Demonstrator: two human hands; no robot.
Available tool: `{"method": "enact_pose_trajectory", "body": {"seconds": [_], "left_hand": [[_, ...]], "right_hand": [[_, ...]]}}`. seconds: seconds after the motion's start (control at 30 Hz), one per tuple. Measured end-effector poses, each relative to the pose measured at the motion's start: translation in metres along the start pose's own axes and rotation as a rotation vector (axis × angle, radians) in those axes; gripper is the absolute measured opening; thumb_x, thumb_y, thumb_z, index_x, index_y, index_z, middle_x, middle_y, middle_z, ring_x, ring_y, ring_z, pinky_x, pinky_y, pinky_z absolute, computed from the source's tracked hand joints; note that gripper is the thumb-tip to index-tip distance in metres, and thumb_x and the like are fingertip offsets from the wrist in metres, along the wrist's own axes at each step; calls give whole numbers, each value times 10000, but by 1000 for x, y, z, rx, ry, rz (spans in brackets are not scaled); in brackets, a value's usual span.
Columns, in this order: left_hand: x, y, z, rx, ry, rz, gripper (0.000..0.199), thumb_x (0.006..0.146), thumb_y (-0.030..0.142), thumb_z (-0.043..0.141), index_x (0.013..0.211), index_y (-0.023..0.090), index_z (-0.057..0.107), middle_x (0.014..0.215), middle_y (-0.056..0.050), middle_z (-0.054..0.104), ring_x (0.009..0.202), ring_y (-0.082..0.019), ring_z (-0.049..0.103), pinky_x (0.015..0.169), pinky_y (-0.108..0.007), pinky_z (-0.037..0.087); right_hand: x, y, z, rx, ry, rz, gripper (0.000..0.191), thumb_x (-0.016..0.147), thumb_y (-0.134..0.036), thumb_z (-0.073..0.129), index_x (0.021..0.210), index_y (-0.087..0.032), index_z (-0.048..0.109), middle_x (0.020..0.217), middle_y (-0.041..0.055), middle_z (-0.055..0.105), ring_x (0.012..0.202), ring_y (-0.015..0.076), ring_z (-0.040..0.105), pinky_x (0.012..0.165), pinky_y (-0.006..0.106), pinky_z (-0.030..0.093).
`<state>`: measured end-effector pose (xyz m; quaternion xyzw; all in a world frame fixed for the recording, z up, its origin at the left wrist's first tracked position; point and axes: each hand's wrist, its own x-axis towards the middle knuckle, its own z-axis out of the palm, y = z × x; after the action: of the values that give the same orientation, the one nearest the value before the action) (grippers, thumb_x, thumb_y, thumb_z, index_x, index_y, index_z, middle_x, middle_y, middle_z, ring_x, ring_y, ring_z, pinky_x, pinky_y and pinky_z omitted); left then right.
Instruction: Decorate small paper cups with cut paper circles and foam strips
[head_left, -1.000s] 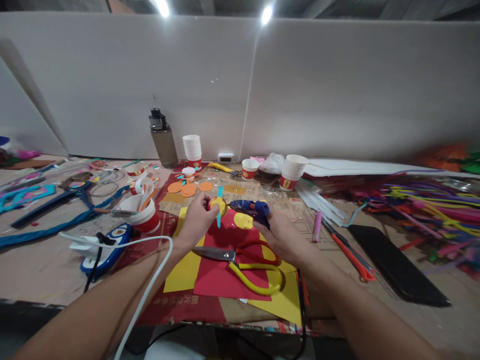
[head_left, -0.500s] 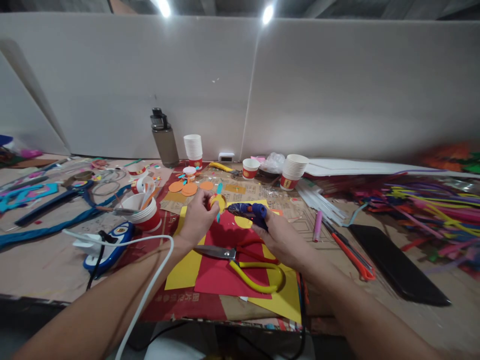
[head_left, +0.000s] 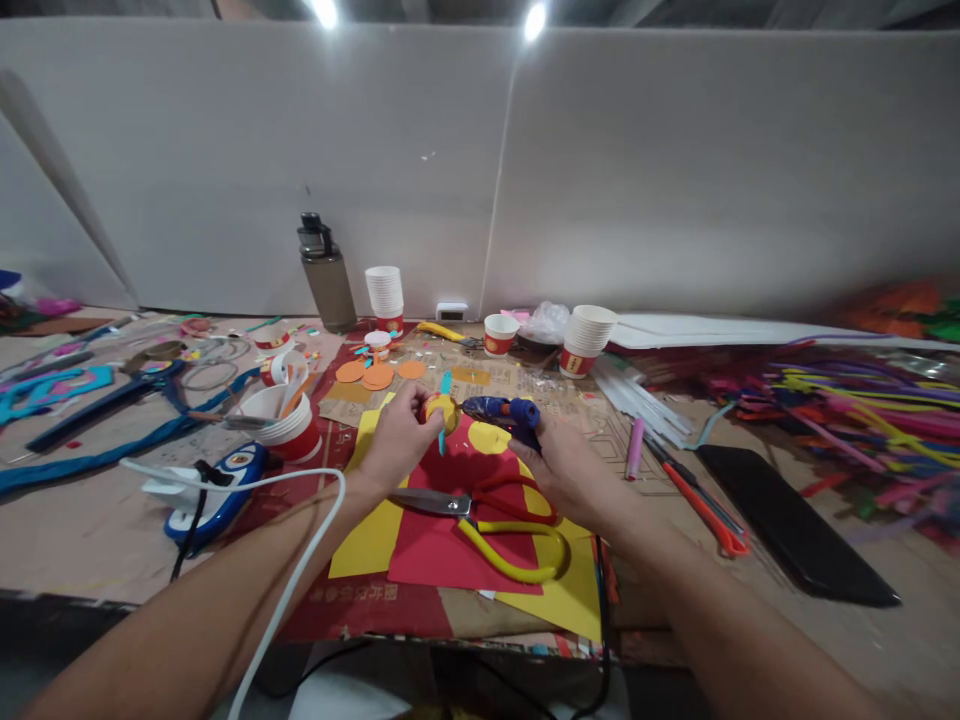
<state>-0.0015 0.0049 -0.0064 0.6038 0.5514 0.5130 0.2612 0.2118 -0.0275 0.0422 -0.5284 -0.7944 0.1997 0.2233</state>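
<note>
My left hand (head_left: pixel 403 428) is closed in a pinch around a small red-and-yellow round piece (head_left: pixel 443 410) with teal strips at its top and bottom. A dark blue glue gun (head_left: pixel 510 411) is gripped in my right hand (head_left: pixel 559 460), its nozzle pointing left, close by the round piece. Whether the tip touches it, I cannot tell. Beneath both hands lie red paper (head_left: pixel 427 545) and yellow paper (head_left: pixel 352 550). On these rest large scissors (head_left: pixel 517 530) with one red and one yellow handle. A yellow disc (head_left: pixel 487 437) lies just below the glue gun.
Orange discs (head_left: pixel 377 376) lie beyond my left hand. Stacked paper cups (head_left: pixel 385 295), a bottle (head_left: pixel 328 280) and yellow-handled pliers (head_left: pixel 441 332) stand or lie farther back. A white cable (head_left: pixel 300 570) crosses over my left forearm. To the right are a cutter (head_left: pixel 705 510) and a black phone-like slab (head_left: pixel 795 525).
The glue gun has shifted slightly right. The round piece has moved a little right and turned, so more of its teal strips shows. Both hands keep their hold.
</note>
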Motion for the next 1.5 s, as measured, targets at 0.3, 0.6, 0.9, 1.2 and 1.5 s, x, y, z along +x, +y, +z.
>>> {"method": "enact_pose_trajectory", "body": {"seconds": [0.3, 0.6, 0.9, 1.2, 1.5], "left_hand": [[-2, 4, 0, 24, -70, -15, 79, 709, 195, 553, 728, 191, 476, 665, 45, 462, 598, -98, 431, 561, -229, 345], [3, -8, 0, 22, 0, 12, 83, 738, 214, 561, 764, 201, 483, 683, 39, 492, 606, -107, 462, 579, -237, 358], [3, -5, -3, 75, 49, 74, 96, 760, 226, 559, 775, 206, 466, 695, 37, 485, 620, -114, 455, 612, -251, 368], [2, -5, -3, 87, 70, 82, 94, 755, 221, 561, 789, 205, 475, 744, 16, 533, 673, -129, 510, 647, -264, 388], [2, -2, -4, 82, 75, 84, 105, 748, 222, 566, 778, 207, 467, 703, 35, 499, 632, -118, 480, 624, -253, 383]], "right_hand": [[-1, -3, -1, -29, 22, -33, 278, 896, -179, 499, 1164, -172, 571, 1035, 125, 692, 928, 226, 636, 740, 289, 439], [-3, -4, 2, -85, -13, 14, 269, 897, -204, 508, 1155, -191, 580, 1015, 122, 695, 900, 238, 638, 716, 302, 430], [-6, -11, 2, -16, -53, -1, 314, 907, -224, 487, 1211, -194, 557, 1059, 122, 696, 944, 246, 650, 759, 308, 453], [-10, -11, 4, 58, -72, -24, 334, 911, -229, 489, 1241, -209, 539, 1158, 105, 680, 1057, 260, 630, 861, 341, 461], [-9, -10, -2, 71, -94, -42, 360, 913, -222, 481, 1269, -214, 533, 1171, 105, 672, 1055, 247, 627, 860, 340, 463]]}}
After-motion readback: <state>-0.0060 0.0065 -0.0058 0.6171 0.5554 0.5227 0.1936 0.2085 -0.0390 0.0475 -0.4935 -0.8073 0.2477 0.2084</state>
